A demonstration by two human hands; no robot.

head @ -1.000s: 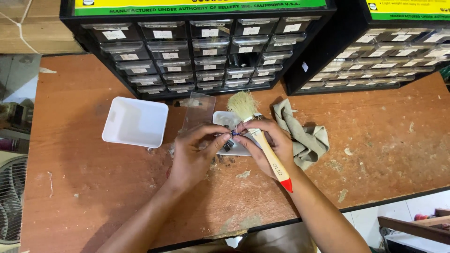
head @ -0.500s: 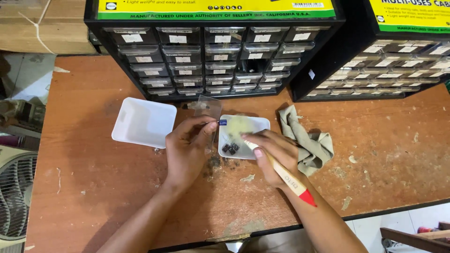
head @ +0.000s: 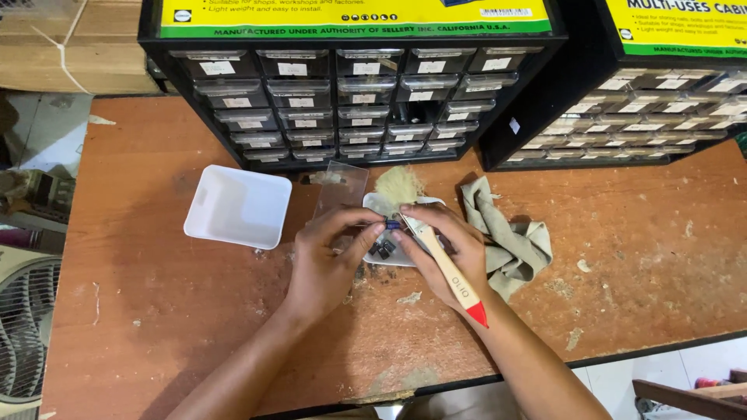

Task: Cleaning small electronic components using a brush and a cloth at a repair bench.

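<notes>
Scuffed reddish-brown wood forms the workbench [head: 156, 311], with two black small-drawer cabinets [head: 350, 93] at the back. Since half a second ago both hands have drawn together over the small white tray [head: 375, 206]. The left hand [head: 327, 264] and right hand [head: 443, 249] pinch one small dark part [head: 393, 225] between their fingertips; the right also clasps a wooden brush [head: 443, 268] lying across its palm.

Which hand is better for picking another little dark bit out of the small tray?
Probably the left hand. Its fingers sit right above the dark bits in the small tray and carry no tool. The right hand is busy with the brush.
</notes>
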